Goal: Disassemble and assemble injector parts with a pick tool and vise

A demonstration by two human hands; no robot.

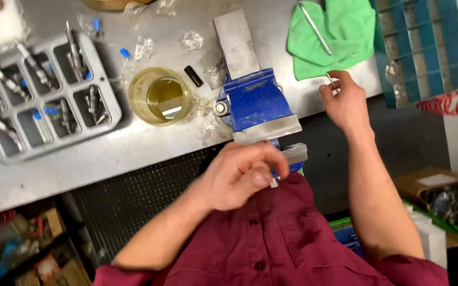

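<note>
Overhead, the left hand (239,177) pinches a small metal piece at the blue vise's (255,100) six o'clock, while the right hand (345,100), at its three o'clock, grips a thin metal rod (332,82).

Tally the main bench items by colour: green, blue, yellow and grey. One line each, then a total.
Green, crumpled cloth: 1
Blue, metal bench vise: 1
Yellow, round glass bowl of oily liquid: 1
Grey, compartmented plastic tray of metal parts: 1
Total: 4
</note>
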